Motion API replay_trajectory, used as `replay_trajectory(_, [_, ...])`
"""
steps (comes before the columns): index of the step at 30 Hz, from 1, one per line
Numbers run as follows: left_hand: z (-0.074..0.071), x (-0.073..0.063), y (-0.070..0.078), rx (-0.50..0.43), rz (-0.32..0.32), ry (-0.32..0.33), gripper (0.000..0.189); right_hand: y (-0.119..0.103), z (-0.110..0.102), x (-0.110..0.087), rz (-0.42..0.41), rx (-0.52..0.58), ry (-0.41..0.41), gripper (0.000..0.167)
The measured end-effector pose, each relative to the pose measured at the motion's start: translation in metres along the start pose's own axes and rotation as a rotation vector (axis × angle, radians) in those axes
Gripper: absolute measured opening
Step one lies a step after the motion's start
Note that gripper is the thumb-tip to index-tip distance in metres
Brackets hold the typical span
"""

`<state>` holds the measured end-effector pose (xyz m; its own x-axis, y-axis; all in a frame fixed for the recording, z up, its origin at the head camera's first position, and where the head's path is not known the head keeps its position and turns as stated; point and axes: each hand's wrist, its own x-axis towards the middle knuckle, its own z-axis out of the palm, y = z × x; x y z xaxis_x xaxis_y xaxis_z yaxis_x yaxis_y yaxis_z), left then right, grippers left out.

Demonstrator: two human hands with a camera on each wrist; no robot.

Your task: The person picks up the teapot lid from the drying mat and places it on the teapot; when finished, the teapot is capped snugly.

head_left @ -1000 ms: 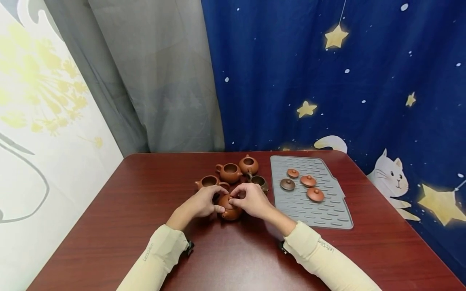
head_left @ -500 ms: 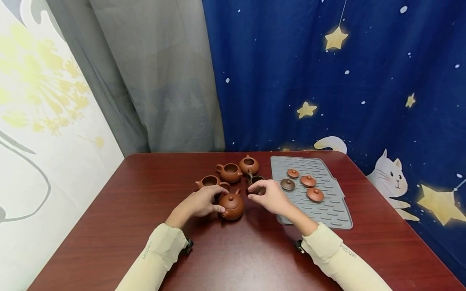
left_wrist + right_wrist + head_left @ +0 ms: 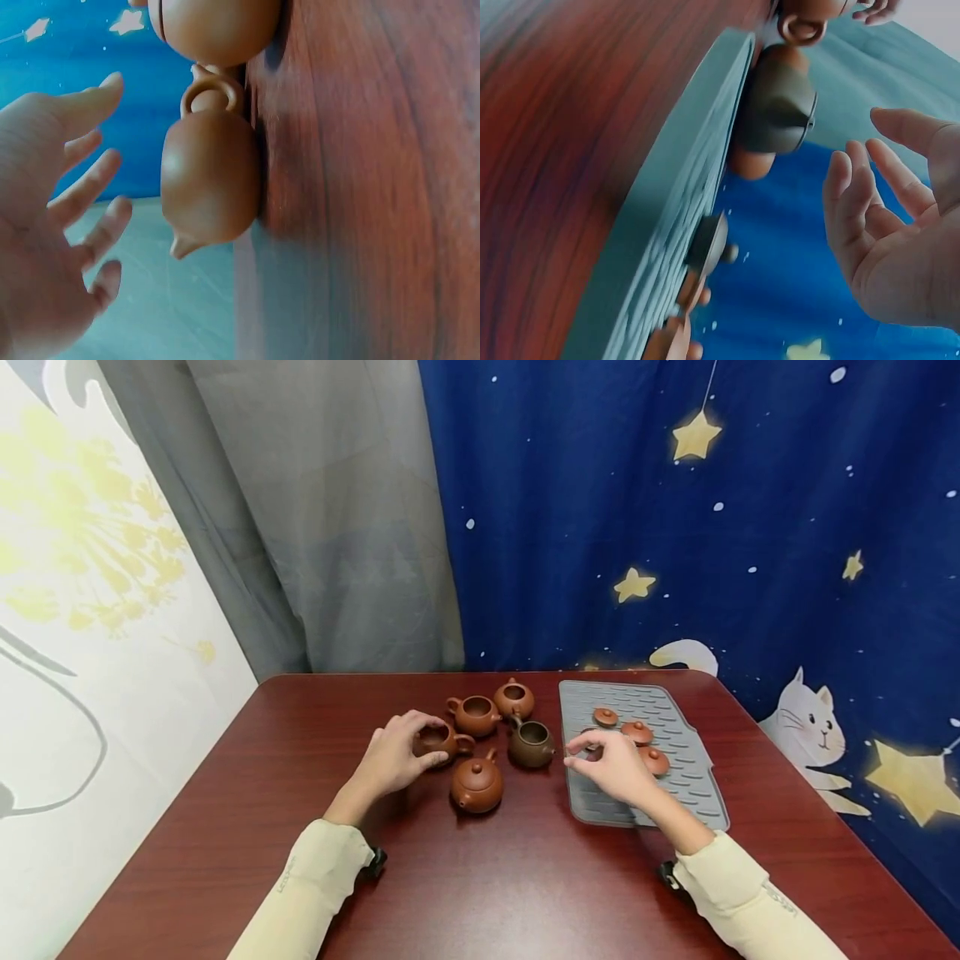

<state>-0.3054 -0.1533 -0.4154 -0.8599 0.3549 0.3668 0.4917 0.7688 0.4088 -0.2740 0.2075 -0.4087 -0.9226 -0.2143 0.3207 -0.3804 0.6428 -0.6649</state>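
My left hand (image 3: 397, 756) hovers beside the leftmost lidless clay teapot (image 3: 210, 176); the left wrist view shows its fingers spread and apart from the pot. A reddish-brown teapot (image 3: 477, 787) with its lid on stands nearest me, untouched. Over the left edge of the grey mat (image 3: 630, 814), my right hand (image 3: 618, 764) holds nothing, thumb and fingers parted. Close to its fingers lies a dark brown lid (image 3: 709, 244), mostly hidden behind the hand in the head view. Left of the right hand sits a dark, lidless teapot (image 3: 531, 753).
Two more lidless clay teapots, one in the middle (image 3: 475, 717) and one at the back (image 3: 513, 697), stand behind. Orange-brown lids rest on the mat: a small one (image 3: 605, 717), a middle one (image 3: 639, 732) and a near one (image 3: 656, 762). Curtains hang beyond the table (image 3: 480, 893).
My right hand has left the lid knob of the nearest teapot and moved right to the mat. My left hand has let go of that pot and shifted left and back toward the leftmost teapot.
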Motion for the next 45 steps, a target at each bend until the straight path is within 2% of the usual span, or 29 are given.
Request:
replay_trajectory(2, [0.000,0.002,-0.002,0.014,-0.033,0.042,0.053,0.007,-0.008,-0.003,0.006,-0.020,0.025,0.018])
replay_trajectory(5, [0.000,0.004,-0.007,0.029,-0.076,0.055,0.058,0.018,-0.020,-0.006,0.011,-0.039,0.059,0.019])
replay_trajectory(9, [0.002,0.005,-0.012,0.045,-0.112,0.037,0.063,0.031,-0.034,-0.010,0.034,-0.068,0.080,0.020])
replay_trajectory(13, [0.006,0.007,-0.017,0.069,-0.147,0.024,0.067,0.042,-0.047,-0.015,0.078,-0.096,0.065,0.022])
replay_trajectory(22, [0.010,0.004,-0.024,0.061,-0.199,-0.014,0.069,0.065,-0.067,-0.019,0.182,-0.148,0.031,0.023])
replay_trajectory(29, [0.011,0.006,-0.027,0.031,-0.208,-0.042,0.068,0.071,-0.075,-0.016,0.250,-0.229,-0.022,0.026])
replay_trajectory(33, [0.009,0.008,-0.025,0.029,-0.215,-0.052,0.065,0.074,-0.076,-0.015,0.246,-0.239,-0.032,0.026])
replay_trajectory(39, [0.008,0.007,-0.022,0.014,-0.262,-0.080,0.065,0.079,-0.075,-0.015,0.244,-0.267,-0.057,0.018])
replay_trajectory(45, [0.007,0.008,-0.020,-0.003,-0.296,-0.097,0.065,0.083,-0.073,-0.013,0.255,-0.291,-0.043,0.013])
